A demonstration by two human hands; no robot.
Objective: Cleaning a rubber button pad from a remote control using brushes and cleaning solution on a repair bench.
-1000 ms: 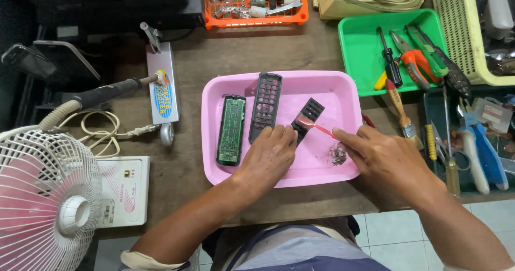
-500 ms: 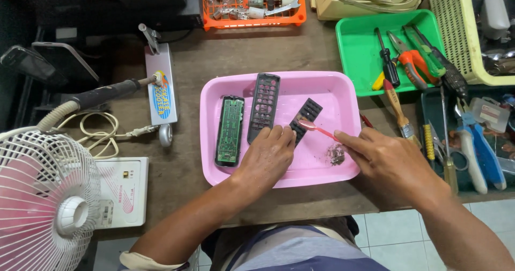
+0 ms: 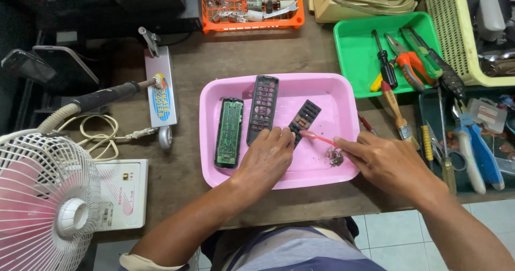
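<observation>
A pink tray [image 3: 343,97] sits on the brown table. In it lie a green circuit board [image 3: 229,131] in a black shell, a black remote front cover [image 3: 263,109] with button holes, and a dark rubber keypad [image 3: 304,118]. My left hand [image 3: 266,158] rests in the tray with its fingertips pressing on the keypad's near end. My right hand [image 3: 383,161] grips a pink toothbrush [image 3: 316,137], whose head touches the keypad. A small heap of grey metal bits [image 3: 336,157] lies in the tray by my right thumb.
A green tray [image 3: 354,51] of screwdrivers and pliers stands at the back right, an orange basket [image 3: 252,3] of parts at the back. A paintbrush [image 3: 396,107], a soldering iron [image 3: 107,97] on its stand, a white fan [image 3: 43,196] and a white box [image 3: 122,193] surround the pink tray.
The toothbrush head has shifted slightly along the keypad. Both hands stay in nearly the same place.
</observation>
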